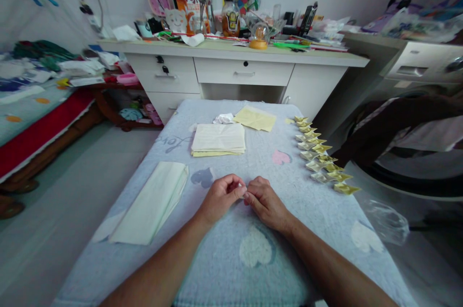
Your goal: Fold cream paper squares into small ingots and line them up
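Note:
My left hand (223, 199) and my right hand (265, 203) meet over the middle of the cloth-covered table (217, 268). Thumbs and forefingers of both are pinched together at the same spot. A small whitish bit shows between the fingertips, too hidden to name. Just beyond the hands lies a stack of white and yellow paper sheets (219, 139). To the left rests a long folded bundle of pale greenish paper (152, 203). Rows of small folded paper boats (317, 165), yellow and whitish, run along the right edge.
Behind the stack are a crumpled white paper (223, 118) and a yellow sheet (256, 119). A white desk (246, 71) loaded with jars and clutter borders the far end. On the right stand a washing machine (415, 68) and a clear plastic bag (387, 222); a bed (39, 112) is left.

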The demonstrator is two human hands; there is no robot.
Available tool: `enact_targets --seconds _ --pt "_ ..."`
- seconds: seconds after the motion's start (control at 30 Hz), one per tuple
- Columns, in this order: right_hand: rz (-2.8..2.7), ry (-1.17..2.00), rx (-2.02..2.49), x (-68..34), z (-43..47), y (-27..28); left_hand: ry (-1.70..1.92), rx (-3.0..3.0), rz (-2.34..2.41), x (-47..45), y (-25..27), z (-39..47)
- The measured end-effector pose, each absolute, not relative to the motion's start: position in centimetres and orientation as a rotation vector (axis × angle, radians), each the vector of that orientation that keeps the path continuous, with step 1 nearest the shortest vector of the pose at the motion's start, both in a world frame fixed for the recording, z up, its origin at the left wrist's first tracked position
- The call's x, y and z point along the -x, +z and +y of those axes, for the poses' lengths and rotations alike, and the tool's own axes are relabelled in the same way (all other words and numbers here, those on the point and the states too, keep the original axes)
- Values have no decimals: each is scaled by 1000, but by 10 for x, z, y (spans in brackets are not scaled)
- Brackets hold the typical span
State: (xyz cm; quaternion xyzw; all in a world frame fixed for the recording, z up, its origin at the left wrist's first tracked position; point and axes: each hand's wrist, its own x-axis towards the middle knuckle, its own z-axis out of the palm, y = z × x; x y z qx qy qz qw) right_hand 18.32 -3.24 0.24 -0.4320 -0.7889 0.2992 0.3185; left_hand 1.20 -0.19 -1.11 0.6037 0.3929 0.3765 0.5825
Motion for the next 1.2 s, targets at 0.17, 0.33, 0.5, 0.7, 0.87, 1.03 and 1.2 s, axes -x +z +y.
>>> enact_targets --seconds 0.17,0.33,0.5,0.7,0.87,1.03,1.2 --pt "-2104 766 1167 -186 -33 0 843 -1519 952 -14 -15 -6" --pt "-2152 766 1106 -188 -33 -3 823 -1535 948 -13 -15 -7" --pt "-2153 789 1121 -189 -35 -2 807 -1554 989 -14 -15 -6" --pt "-2169 780 1129 -189 -34 -3 827 -1556 990 -14 -14 -7" --pt "-2175 772 1138 -188 -34 -2 847 -1543 970 -14 -13 -6" --pt "-2151 754 1120 -189 -33 -1 890 -1506 951 -15 -14 -4" --pt "-2140 718 1152 -188 -31 -1 893 -1449 896 -15 -12 -1"
